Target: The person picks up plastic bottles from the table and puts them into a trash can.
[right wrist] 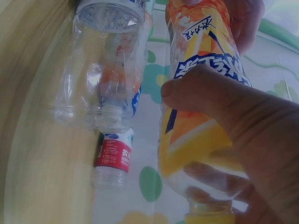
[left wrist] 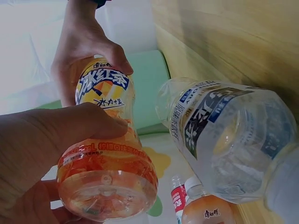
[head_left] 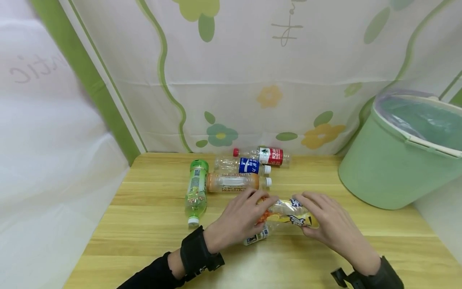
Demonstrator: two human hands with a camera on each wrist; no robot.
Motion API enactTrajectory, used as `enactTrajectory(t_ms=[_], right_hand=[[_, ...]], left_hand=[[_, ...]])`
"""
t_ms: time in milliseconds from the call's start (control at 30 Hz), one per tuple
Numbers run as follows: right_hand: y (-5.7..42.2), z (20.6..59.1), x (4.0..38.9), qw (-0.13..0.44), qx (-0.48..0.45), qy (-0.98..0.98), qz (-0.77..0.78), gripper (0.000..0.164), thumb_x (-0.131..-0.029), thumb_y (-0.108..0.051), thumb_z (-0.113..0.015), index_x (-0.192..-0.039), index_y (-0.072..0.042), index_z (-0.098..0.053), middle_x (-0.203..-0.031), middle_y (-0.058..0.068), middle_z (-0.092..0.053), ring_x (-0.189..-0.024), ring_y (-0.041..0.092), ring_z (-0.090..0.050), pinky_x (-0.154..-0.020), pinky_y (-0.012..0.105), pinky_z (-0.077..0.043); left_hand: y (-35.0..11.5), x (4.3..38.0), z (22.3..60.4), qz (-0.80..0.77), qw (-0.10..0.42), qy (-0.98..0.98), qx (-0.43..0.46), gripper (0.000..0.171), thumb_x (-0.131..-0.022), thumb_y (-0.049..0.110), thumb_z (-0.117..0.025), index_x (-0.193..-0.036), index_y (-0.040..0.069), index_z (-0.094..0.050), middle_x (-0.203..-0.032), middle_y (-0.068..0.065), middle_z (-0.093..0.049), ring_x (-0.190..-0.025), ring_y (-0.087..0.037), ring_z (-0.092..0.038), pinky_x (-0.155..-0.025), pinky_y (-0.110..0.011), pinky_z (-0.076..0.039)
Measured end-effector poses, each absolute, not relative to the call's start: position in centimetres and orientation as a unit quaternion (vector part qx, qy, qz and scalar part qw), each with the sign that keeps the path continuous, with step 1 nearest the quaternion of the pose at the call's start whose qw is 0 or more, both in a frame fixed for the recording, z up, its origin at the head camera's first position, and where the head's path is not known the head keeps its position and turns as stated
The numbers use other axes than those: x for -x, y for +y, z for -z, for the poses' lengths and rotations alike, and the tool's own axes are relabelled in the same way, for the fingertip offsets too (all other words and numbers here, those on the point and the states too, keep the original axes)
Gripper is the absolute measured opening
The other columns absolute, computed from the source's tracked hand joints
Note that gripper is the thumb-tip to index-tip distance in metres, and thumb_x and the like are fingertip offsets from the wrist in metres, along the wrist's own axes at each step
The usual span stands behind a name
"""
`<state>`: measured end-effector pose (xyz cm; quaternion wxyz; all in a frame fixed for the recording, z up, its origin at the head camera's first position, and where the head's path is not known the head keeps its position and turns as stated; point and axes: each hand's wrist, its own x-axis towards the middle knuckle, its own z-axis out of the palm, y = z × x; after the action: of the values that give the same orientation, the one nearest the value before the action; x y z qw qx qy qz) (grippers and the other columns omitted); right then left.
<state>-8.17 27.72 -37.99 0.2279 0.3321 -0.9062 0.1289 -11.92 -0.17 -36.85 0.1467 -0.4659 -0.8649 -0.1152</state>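
Observation:
An empty-looking plastic drink bottle (head_left: 286, 212) with an orange and yellow label lies sideways between both hands, above the table. My left hand (head_left: 243, 216) grips its base end, thumb across the orange part in the left wrist view. Around the neck end curls my right hand (head_left: 330, 220), its thumb pressing the label; a yellow cap (right wrist: 210, 218) shows there. Below the left hand lies a clear bottle (left wrist: 229, 135) with a white and dark label, partly hidden in the head view.
Behind the hands lie an orange-label bottle (head_left: 232, 182), a blue-label bottle (head_left: 249, 165) and a red-label bottle (head_left: 272, 156). A green bottle (head_left: 196, 192) lies to their left. The green bin (head_left: 382, 168), lined with a bag, stands at the right. A patterned cloth (head_left: 245, 108) hangs behind.

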Motion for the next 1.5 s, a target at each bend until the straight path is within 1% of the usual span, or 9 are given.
enactTrajectory(t_ms=[300, 400, 500, 633, 800, 933, 1033, 1200, 1500], right_hand=[[27.7, 38.1, 8.1, 0.221, -0.332, -0.907, -0.136, 0.098, -0.052, -0.012, -0.098, -0.142, -0.006, -0.058, -0.129, 0.016, -0.062, -0.107, 0.035, -0.062, -0.084, 0.059, -0.054], [27.8, 38.1, 8.2, 0.224, -0.334, -0.905, -0.137, 0.098, -0.052, -0.012, -0.098, -0.141, -0.006, -0.058, -0.128, 0.016, -0.062, -0.106, 0.036, -0.062, -0.082, 0.058, -0.055], [28.0, 38.1, 8.3, 0.23, -0.336, -0.903, -0.137, 0.095, -0.052, -0.012, -0.096, -0.14, -0.005, -0.059, -0.127, 0.017, -0.062, -0.105, 0.036, -0.063, -0.081, 0.056, -0.056], [28.5, 38.0, 8.4, 0.237, -0.333, -0.902, -0.137, 0.093, -0.054, -0.012, -0.094, -0.139, -0.004, -0.059, -0.127, 0.017, -0.062, -0.104, 0.037, -0.063, -0.08, 0.057, -0.055], [29.0, 37.9, 8.3, 0.238, -0.33, -0.902, -0.143, 0.092, -0.055, -0.012, -0.092, -0.14, -0.004, -0.059, -0.127, 0.016, -0.062, -0.104, 0.036, -0.063, -0.081, 0.057, -0.055], [29.5, 37.9, 8.3, 0.24, -0.327, -0.902, -0.145, 0.092, -0.055, -0.012, -0.091, -0.14, -0.002, -0.058, -0.127, 0.017, -0.062, -0.105, 0.036, -0.063, -0.081, 0.056, -0.054], [29.7, 37.9, 8.2, 0.241, -0.325, -0.903, -0.145, 0.092, -0.055, -0.012, -0.09, -0.14, -0.002, -0.058, -0.127, 0.017, -0.062, -0.104, 0.037, -0.063, -0.08, 0.056, -0.055], [30.0, 38.0, 8.0, 0.237, -0.315, -0.908, -0.146, 0.092, -0.055, -0.012, -0.091, -0.14, -0.004, -0.058, -0.127, 0.017, -0.062, -0.103, 0.037, -0.063, -0.079, 0.057, -0.055], [30.5, 38.4, 7.7, 0.217, -0.295, -0.919, -0.147, 0.089, -0.057, -0.012, -0.091, -0.139, -0.004, -0.059, -0.123, 0.017, -0.063, -0.103, 0.036, -0.062, -0.081, 0.055, -0.054]], left_hand=[[-0.7, 12.1, 37.0, 0.134, 0.131, -0.855, 0.484, 0.071, -0.086, 0.029, -0.084, -0.148, 0.015, -0.052, -0.131, -0.004, -0.058, -0.111, -0.02, -0.052, -0.087, -0.028, -0.05], [-1.1, 12.3, 37.0, 0.155, 0.115, -0.85, 0.491, 0.07, -0.089, 0.03, -0.081, -0.15, 0.015, -0.049, -0.136, -0.005, -0.056, -0.12, -0.022, -0.051, -0.098, -0.032, -0.048], [-1.8, 12.6, 36.8, 0.172, 0.107, -0.845, 0.496, 0.069, -0.092, 0.034, -0.077, -0.151, 0.015, -0.047, -0.141, -0.007, -0.054, -0.131, -0.025, -0.047, -0.11, -0.037, -0.04], [-3.2, 12.8, 36.1, 0.182, 0.106, -0.848, 0.486, 0.07, -0.093, 0.041, -0.074, -0.151, 0.013, -0.047, -0.148, -0.01, -0.049, -0.138, -0.028, -0.042, -0.114, -0.043, -0.035], [-5.9, 12.9, 35.4, 0.185, 0.116, -0.871, 0.44, 0.077, -0.092, 0.049, -0.072, -0.154, 0.015, -0.042, -0.157, -0.013, -0.039, -0.144, -0.029, -0.034, -0.114, -0.055, -0.03], [-9.3, 13.0, 35.3, 0.195, 0.113, -0.896, 0.382, 0.083, -0.092, 0.053, -0.069, -0.158, 0.017, -0.034, -0.162, -0.014, -0.029, -0.149, -0.031, -0.023, -0.115, -0.062, -0.019], [-12.2, 12.9, 35.6, 0.192, 0.112, -0.919, 0.327, 0.084, -0.095, 0.052, -0.066, -0.16, 0.014, -0.03, -0.163, -0.015, -0.026, -0.149, -0.035, -0.019, -0.116, -0.064, -0.015], [-16.0, 12.5, 36.9, 0.171, 0.115, -0.944, 0.259, 0.081, -0.098, 0.052, -0.063, -0.159, 0.009, -0.034, -0.161, -0.021, -0.029, -0.148, -0.045, -0.019, -0.118, -0.061, -0.013], [-18.6, 11.0, 40.2, 0.183, 0.058, -0.964, 0.185, 0.079, -0.102, 0.058, -0.052, -0.162, 0.011, -0.029, -0.163, -0.024, -0.022, -0.148, -0.051, -0.01, -0.116, -0.066, -0.007]])
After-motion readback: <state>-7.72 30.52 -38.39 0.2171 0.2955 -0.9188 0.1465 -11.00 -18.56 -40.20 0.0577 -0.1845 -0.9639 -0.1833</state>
